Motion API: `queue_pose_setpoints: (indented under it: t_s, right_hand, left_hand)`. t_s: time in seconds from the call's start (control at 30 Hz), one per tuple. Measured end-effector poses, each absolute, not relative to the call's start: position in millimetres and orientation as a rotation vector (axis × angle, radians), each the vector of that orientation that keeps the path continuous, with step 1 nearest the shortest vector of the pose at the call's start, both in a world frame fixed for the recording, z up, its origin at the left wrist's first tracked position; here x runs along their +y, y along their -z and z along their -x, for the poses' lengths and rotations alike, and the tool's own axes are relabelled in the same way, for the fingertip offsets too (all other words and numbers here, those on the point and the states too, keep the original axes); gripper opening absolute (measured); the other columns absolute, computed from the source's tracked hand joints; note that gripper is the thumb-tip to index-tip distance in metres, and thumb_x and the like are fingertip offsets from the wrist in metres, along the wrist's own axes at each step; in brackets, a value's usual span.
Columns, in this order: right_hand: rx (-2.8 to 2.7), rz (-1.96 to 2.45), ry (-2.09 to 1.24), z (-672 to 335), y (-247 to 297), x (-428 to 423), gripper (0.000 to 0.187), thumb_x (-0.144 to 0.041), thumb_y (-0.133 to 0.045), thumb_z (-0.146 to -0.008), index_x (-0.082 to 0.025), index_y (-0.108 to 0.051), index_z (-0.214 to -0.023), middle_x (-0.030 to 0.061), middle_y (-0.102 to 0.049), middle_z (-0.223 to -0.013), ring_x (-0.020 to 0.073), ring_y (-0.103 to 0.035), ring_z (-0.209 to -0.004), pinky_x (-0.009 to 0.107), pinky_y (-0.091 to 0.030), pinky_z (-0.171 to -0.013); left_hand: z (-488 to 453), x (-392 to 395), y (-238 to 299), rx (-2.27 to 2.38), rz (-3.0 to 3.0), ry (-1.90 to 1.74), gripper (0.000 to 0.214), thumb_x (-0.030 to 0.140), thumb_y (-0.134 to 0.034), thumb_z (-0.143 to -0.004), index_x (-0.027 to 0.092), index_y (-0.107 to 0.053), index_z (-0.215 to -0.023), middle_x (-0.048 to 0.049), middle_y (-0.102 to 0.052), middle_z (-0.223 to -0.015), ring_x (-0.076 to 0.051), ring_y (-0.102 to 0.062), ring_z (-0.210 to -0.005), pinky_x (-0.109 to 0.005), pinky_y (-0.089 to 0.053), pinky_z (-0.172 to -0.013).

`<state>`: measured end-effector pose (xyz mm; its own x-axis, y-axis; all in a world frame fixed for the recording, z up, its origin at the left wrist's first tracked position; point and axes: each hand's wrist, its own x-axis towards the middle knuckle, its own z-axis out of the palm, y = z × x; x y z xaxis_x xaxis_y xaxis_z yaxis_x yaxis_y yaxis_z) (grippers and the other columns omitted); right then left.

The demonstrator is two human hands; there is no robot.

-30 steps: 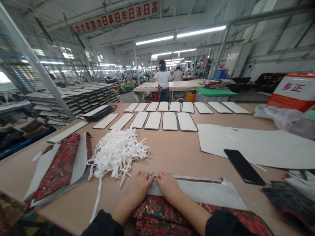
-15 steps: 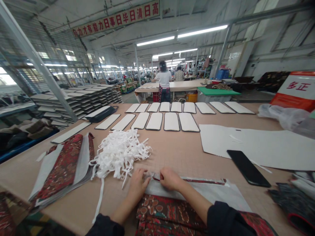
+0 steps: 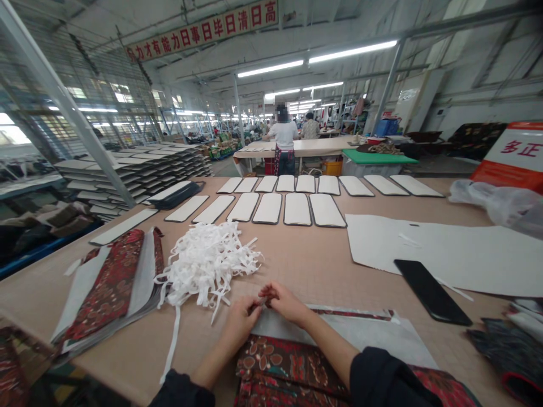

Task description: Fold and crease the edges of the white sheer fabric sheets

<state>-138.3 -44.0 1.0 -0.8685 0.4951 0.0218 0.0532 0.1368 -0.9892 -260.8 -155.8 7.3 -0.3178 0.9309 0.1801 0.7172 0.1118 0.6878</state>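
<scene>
Just in front of me lies a stack of red-brown patterned fabric panels (image 3: 292, 362). Its far edge is a whitish backing (image 3: 356, 330) with a narrow patterned strip (image 3: 360, 312) along it. At the far left corner of the top panel, my left hand (image 3: 244, 319) is closed, thumb and fingers pinching the fabric edge. My right hand (image 3: 286, 302) meets it there, fingers curled and fingertips together; what lies between them is too small to make out. A heap of white tape strips (image 3: 212, 260) sits beyond my left hand.
More patterned pieces (image 3: 112, 277) are piled at left. Pale boards with dark edges (image 3: 267, 209) stand in two rows across the table. To the right are a large white sheet (image 3: 449, 254), a black phone (image 3: 430, 291) and dark crumpled cloth (image 3: 504, 350). People (image 3: 284, 135) work farther back.
My right hand has moved slightly left and up from along the strip to the fabric's corner, its fingers now beside my left fingertips. My left hand has barely shifted.
</scene>
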Motion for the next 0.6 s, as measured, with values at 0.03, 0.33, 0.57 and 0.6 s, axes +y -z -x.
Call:
queue_pose_setpoints:
  t_s: [0.03,0.33,0.57,0.6]
  right_hand:
    - [-2.117,0.549,-1.744,138.2,-1.5,-44.5,0.032,-0.005,-0.04,-0.064,-0.018,-0.045,-0.092,0.0039,-0.06,-0.092,0.0137,-0.058,-0.082,0.026,-0.044,-0.074]
    - [-2.637,0.621,-0.935,140.7,-12.2,-44.9,0.022,-0.007,-0.04,-0.072,-0.015,-0.056,-0.085,0.0052,-0.061,-0.087,0.0157,-0.053,-0.083,0.026,-0.04,-0.076]
    - [-2.784,0.587,-0.811,151.8,-10.4,-35.1,0.023,-0.01,-0.041,-0.076,-0.015,-0.063,-0.082,0.0046,-0.062,-0.087,0.0146,-0.053,-0.083,0.025,-0.04,-0.076]
    - [-2.803,0.587,-0.797,153.2,-11.5,-34.4,0.023,-0.01,-0.042,-0.077,-0.015,-0.064,-0.081,0.0051,-0.062,-0.087,0.0147,-0.054,-0.082,0.025,-0.041,-0.075]
  left_hand:
    - [260.7,-155.7,-6.2,2.123,-1.593,-1.015,0.016,0.023,-0.05,-0.074,0.018,-0.063,-0.084,-0.0044,-0.067,-0.083,-0.019,-0.059,-0.08,-0.032,-0.045,-0.073]
    - [250.7,-161.8,-16.1,2.467,-1.959,-0.735,0.012,0.02,-0.046,-0.081,0.019,-0.058,-0.083,-0.0044,-0.058,-0.084,-0.019,-0.054,-0.083,-0.033,-0.04,-0.074]
    - [246.5,-163.8,-11.1,2.418,-2.28,-0.332,0.018,0.02,-0.044,-0.086,0.021,-0.061,-0.085,-0.0046,-0.058,-0.084,-0.019,-0.051,-0.079,-0.034,-0.036,-0.071]
    - [246.6,-163.6,-10.5,2.4,-2.325,-0.288,0.018,0.018,-0.043,-0.086,0.02,-0.061,-0.086,-0.0052,-0.058,-0.084,-0.02,-0.051,-0.079,-0.035,-0.036,-0.071]
